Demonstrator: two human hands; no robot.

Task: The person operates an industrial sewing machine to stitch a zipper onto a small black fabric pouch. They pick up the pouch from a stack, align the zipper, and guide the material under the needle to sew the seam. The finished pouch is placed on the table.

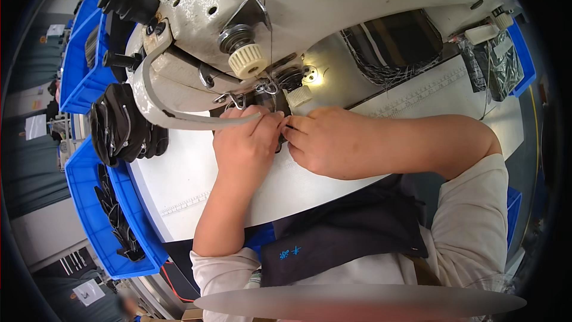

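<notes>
A white sewing machine (333, 6) spans the top of the view. Beneath its needle area lies a dark fabric piece (280, 105), with what looks like a zipper along it. My left hand (247, 138) presses on the piece with bent fingers, just in front of the presser foot. From the right, my right hand (316, 142) pinches the piece's near edge, its fingertips touching or nearly touching the left ones. Both hands cover much of the fabric. A lamp (310, 74) lights the spot just right of the needle.
Dark zippered pouches (122, 125) are piled at the table's left. A blue bin (89, 203) below them holds dark strips. Striped dark fabric panels (396, 48) lie stacked under the machine arm. Another blue bin (524, 62) at right sits by plastic-wrapped items (499, 62).
</notes>
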